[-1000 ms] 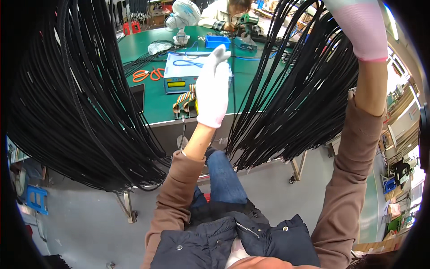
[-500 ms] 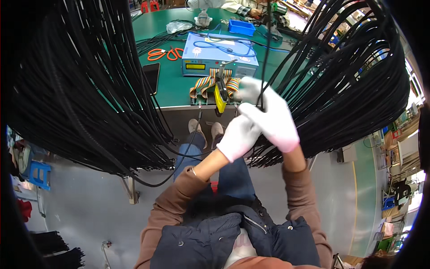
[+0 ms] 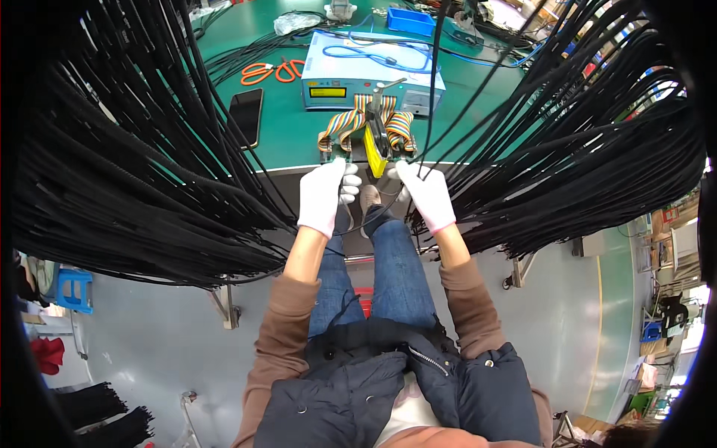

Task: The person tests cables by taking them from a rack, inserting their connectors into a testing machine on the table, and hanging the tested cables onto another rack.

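Note:
Both my hands wear white gloves and work at the front edge of the table. My left hand [image 3: 323, 196] is closed in a pinch at the left socket of a small test fixture, its fingertips hiding the plug of a black cable. At the right socket, my right hand [image 3: 427, 196] pinches the other cable end, mostly hidden by the fingers. The slack of this black cable [image 3: 371, 219] sags between the hands. Between the sockets stands a toggle clamp [image 3: 376, 123] with a yellow handle [image 3: 376, 155]. Rainbow ribbon cables [image 3: 345, 125] run from the fixture to a blue tester box [image 3: 366, 60].
Thick bundles of black cables hang at left [image 3: 134, 172] and right [image 3: 582, 179]. On the green table [image 3: 284, 142] lie a phone [image 3: 246, 118], orange-handled scissors [image 3: 258, 73], a clear plastic bag [image 3: 296, 22] and a blue tray [image 3: 411, 22].
My hands, earlier close together right of the fixture, have moved apart. The left went left to the left socket; the right came down to the right socket. The view has shifted slightly.

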A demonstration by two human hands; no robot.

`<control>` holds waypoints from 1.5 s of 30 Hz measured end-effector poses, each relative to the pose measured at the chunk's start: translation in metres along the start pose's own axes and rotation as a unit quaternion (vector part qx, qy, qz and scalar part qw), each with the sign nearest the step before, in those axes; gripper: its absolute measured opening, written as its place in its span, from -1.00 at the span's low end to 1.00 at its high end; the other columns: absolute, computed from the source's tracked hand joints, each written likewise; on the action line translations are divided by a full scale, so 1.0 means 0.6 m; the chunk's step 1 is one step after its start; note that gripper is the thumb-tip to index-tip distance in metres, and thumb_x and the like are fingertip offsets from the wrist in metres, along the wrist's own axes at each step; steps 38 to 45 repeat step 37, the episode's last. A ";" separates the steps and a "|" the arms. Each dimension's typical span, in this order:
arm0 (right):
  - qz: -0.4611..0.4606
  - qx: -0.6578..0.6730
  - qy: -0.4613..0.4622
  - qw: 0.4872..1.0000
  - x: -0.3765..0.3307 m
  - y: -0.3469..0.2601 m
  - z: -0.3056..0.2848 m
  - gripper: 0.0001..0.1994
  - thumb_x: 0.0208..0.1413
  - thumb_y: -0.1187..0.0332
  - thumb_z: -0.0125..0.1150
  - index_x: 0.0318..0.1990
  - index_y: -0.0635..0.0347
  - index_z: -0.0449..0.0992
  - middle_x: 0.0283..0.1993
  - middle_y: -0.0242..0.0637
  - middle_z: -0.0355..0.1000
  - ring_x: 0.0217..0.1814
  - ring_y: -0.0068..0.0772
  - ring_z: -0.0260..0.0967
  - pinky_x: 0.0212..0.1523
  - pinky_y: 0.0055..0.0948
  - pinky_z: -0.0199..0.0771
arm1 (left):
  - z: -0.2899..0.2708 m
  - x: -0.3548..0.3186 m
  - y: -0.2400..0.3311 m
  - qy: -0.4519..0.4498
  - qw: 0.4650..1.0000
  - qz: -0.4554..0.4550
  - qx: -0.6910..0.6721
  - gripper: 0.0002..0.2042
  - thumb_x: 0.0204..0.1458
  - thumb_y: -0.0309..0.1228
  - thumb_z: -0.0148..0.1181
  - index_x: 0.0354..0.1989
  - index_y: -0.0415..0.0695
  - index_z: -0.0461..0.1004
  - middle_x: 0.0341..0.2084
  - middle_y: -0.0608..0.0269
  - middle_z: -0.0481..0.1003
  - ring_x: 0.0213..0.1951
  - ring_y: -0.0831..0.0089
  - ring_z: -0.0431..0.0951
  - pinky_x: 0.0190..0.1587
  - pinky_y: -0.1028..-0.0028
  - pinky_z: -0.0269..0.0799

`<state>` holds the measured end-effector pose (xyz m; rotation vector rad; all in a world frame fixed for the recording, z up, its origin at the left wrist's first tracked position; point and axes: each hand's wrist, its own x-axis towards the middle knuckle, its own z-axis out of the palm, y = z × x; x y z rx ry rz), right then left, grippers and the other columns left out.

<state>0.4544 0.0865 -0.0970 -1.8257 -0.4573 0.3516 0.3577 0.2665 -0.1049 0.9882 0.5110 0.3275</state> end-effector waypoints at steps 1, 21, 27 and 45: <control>0.012 0.005 -0.001 1.000 0.000 -0.006 0.000 -0.70 0.22 0.24 0.11 -0.22 0.35 0.62 -0.46 -0.31 0.56 -0.48 -0.49 0.34 -0.35 -0.51 0.36 | 0.004 0.001 -0.003 -0.006 0.999 -0.030 -0.042 -0.83 0.19 -0.41 0.07 -0.24 -0.25 0.54 -0.52 0.22 0.55 -0.61 0.60 0.40 -0.56 0.68 0.28; -0.145 0.010 -0.080 0.986 -0.124 0.029 0.050 -0.67 0.26 0.30 -0.12 -0.16 0.30 0.58 -0.31 -0.26 0.53 -0.38 -0.30 0.42 -0.30 -0.45 0.41 | -0.033 -0.122 -0.155 -0.184 0.868 -0.423 -0.184 -0.69 0.22 -0.28 0.06 -0.13 -0.34 0.50 -0.31 -0.03 0.57 -0.33 0.26 0.58 -0.23 0.46 0.52; -0.263 -0.073 -0.217 0.937 -0.185 0.000 0.081 -0.69 0.14 0.30 0.07 -0.04 0.28 0.52 -0.08 -0.12 0.48 -0.11 -0.19 0.44 -0.01 -0.35 0.42 | -0.073 -0.097 -0.230 -0.215 0.921 -0.294 -0.137 -0.75 0.19 -0.39 0.01 -0.14 -0.33 0.49 -0.30 0.00 0.56 -0.29 0.25 0.58 -0.24 0.42 0.51; -0.217 -0.111 -0.272 0.931 -0.168 0.081 0.023 -0.57 0.15 0.36 0.07 0.20 0.22 0.38 0.22 -0.05 0.31 0.25 -0.07 0.25 0.28 -0.21 0.21 | -0.053 -0.082 -0.245 -0.149 0.877 -0.355 -0.289 -0.82 0.10 -0.57 -0.05 -0.21 -0.28 0.49 -0.34 0.09 0.56 -0.41 0.36 0.54 -0.33 0.50 0.45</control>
